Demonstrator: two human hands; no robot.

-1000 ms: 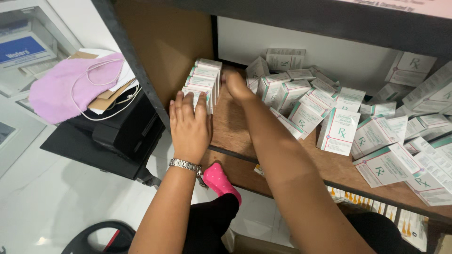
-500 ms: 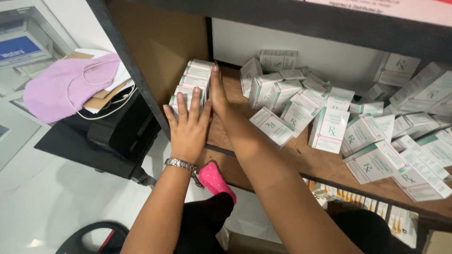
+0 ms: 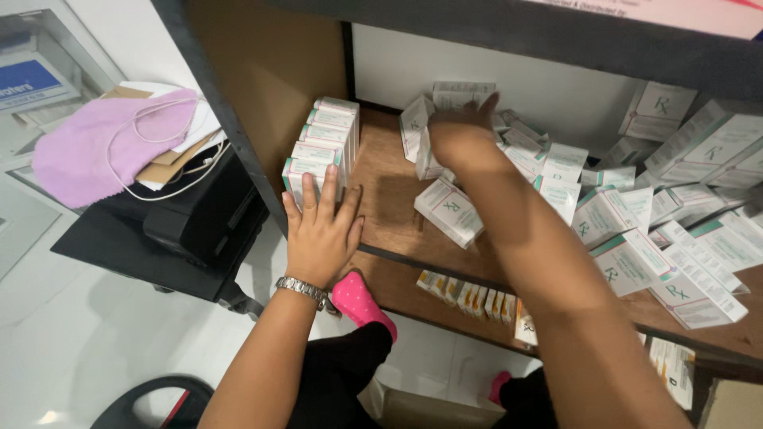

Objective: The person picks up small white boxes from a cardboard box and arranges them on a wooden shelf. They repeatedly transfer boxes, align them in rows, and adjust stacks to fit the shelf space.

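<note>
Left hand [image 3: 322,230]: fingers spread flat against front of neat box row [image 3: 322,147] at shelf's [image 3: 393,214] 9 o'clock. Right hand [image 3: 459,137], 12 o'clock: fingers reach into loose boxes [image 3: 556,171]; grip apparently partial, cannot tell.

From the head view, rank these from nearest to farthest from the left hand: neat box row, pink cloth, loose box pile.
1. neat box row: touching the left hand, shelf's left end.
2. loose box pile: right, under the right hand.
3. pink cloth: far left, off the shelf.
</note>
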